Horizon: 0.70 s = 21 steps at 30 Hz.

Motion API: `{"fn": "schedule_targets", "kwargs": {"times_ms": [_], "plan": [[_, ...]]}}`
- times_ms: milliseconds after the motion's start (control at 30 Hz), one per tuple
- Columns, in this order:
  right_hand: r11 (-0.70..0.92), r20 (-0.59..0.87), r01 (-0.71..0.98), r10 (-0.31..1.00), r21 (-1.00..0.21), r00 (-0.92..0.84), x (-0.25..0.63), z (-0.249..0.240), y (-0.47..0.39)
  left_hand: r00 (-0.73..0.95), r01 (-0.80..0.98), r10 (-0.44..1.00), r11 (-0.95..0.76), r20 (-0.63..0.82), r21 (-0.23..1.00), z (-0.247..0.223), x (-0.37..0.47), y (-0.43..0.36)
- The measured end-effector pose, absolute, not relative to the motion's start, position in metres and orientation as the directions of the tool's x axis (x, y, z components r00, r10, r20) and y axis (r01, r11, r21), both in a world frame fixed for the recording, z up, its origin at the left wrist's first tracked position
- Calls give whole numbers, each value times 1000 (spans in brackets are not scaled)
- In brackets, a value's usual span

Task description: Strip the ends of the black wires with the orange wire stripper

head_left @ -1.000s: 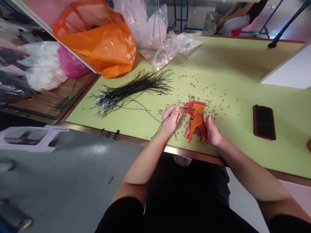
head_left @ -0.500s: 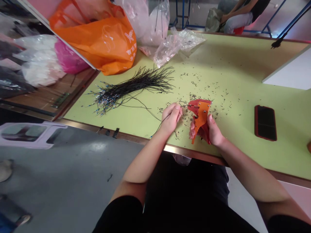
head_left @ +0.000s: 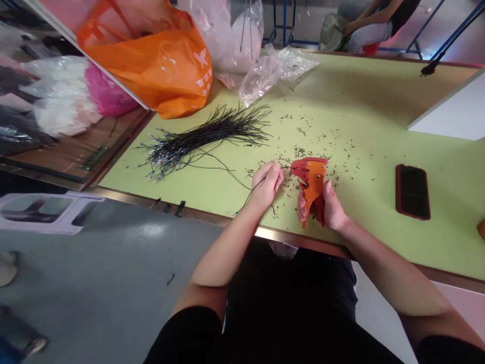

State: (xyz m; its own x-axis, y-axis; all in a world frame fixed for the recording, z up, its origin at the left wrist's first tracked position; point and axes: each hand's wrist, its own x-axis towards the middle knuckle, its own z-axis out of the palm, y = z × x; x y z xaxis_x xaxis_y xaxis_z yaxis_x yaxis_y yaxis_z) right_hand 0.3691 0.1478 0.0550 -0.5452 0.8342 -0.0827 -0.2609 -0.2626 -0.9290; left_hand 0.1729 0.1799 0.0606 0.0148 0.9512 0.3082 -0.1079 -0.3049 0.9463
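Observation:
My left hand (head_left: 267,185) pinches a thin black wire (head_left: 245,203), whose tail trails back past the wrist to a blue tip. The wire's other end reaches the jaws of a red and orange wire stripper (head_left: 312,183). My right hand (head_left: 332,208) is wrapped around the stripper's handles, thumb on the near side. Left of my hands lies a bundle of black wires (head_left: 206,134), with blue and silvery tips at its left end. Short black clippings (head_left: 299,151) are scattered on the tabletop around the stripper.
A phone (head_left: 413,192) in a red case lies on the green table (head_left: 371,222) at right. An orange bag (head_left: 170,65) and clear plastic bags (head_left: 265,76) stand at the back. A white panel (head_left: 454,108) rises at far right. Beyond the table sits a person (head_left: 373,30).
The stripper's handles look closer together and its head has shifted slightly left and down. My left hand has hardly moved.

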Motion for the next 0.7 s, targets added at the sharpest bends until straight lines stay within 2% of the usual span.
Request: {"fn": "schedule_targets", "kwargs": {"times_ms": [267,500,633,700], "plan": [[-206,-54,-270,876,-941,-480,365,54,150,16,-109,951,-305,308,946,60,174,179],[-228,-50,-288,854,-930,-518,367,54,147,-75,-258,946,-324,315,910,53,182,181],[-185,-29,-271,869,-945,-493,365,59,144,-100,-282,944,-330,315,901,53,184,181],[-126,20,-305,900,-944,-435,370,67,144,-181,-280,940,-332,290,901,53,171,187]]}}
